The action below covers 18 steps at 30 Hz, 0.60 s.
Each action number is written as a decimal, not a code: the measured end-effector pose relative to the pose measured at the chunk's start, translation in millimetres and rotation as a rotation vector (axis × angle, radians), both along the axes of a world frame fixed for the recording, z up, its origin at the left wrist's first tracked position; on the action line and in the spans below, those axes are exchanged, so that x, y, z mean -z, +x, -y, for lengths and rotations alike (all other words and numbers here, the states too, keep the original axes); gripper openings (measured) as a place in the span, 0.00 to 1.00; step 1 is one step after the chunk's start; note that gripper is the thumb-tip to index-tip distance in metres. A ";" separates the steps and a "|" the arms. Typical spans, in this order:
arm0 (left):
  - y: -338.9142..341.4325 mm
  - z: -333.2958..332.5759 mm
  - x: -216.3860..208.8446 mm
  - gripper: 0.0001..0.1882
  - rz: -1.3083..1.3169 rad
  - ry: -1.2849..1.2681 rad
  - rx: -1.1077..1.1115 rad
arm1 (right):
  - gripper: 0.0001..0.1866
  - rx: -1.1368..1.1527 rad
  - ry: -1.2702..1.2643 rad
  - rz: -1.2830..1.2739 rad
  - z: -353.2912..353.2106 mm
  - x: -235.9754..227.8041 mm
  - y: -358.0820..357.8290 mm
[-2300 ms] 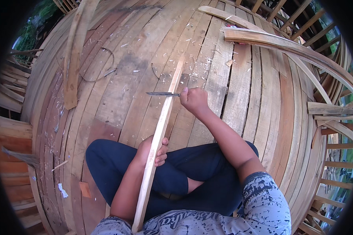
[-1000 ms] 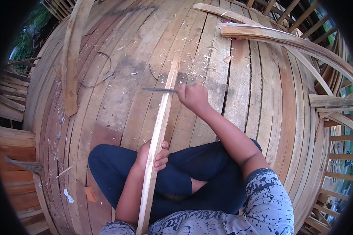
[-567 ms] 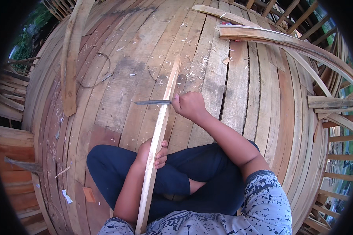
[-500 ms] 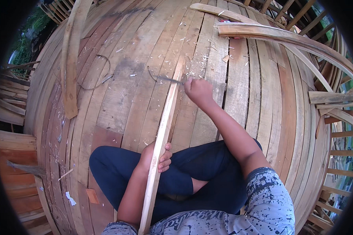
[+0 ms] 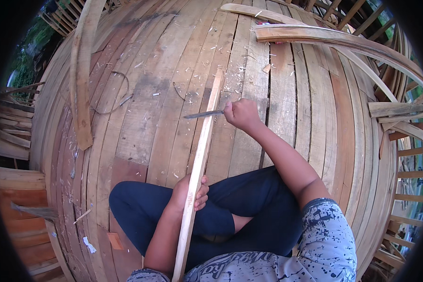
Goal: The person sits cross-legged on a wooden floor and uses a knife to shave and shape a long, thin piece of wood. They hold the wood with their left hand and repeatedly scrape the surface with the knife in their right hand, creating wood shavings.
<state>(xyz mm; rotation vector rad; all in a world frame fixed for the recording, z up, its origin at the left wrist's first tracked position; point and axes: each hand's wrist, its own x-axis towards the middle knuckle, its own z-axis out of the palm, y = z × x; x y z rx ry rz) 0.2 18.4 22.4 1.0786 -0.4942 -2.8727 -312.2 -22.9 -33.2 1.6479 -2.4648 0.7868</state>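
Note:
A long, narrow wooden strip (image 5: pixel 201 150) slants from my torso out over the floor, its far end tapering. My left hand (image 5: pixel 191 193) is closed round its lower part, above my crossed legs, with fingertips showing on the right side. In my right hand (image 5: pixel 242 113), a closed fist, is the handle end of a knife (image 5: pixel 203 114); the handle itself is hidden by the fingers. The dark blade points left and lies across the strip's upper part, tip past its left edge. Pale wood shavings (image 5: pixel 230 80) are scattered about the strip's far end.
The plank floor (image 5: pixel 141 113) has gaps between boards. A long board (image 5: pixel 81 84) lies at the left, and a thick curved beam (image 5: pixel 324 35) at the far right. Nearby are a thin cord (image 5: pixel 127 84), a small wood block (image 5: pixel 114 241) and a bristle bundle (image 5: pixel 33 211) at the left.
My right hand has drawn the knife back along the strip, nearer to me, and slightly to the right. My left hand keeps its hold; the whole view has shifted slightly.

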 end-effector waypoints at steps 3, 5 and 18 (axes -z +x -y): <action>-10.3 1.4 6.2 0.18 -0.034 0.011 0.024 | 0.29 0.233 -0.018 0.023 8.5 19.0 -52.7; 4.0 1.7 4.9 0.18 0.005 -0.029 0.033 | 0.29 0.050 0.011 -0.033 8.4 3.3 -8.1; -7.2 -6.9 -6.1 0.19 0.075 -0.100 0.068 | 0.30 0.318 -0.007 -0.057 9.7 22.2 -84.9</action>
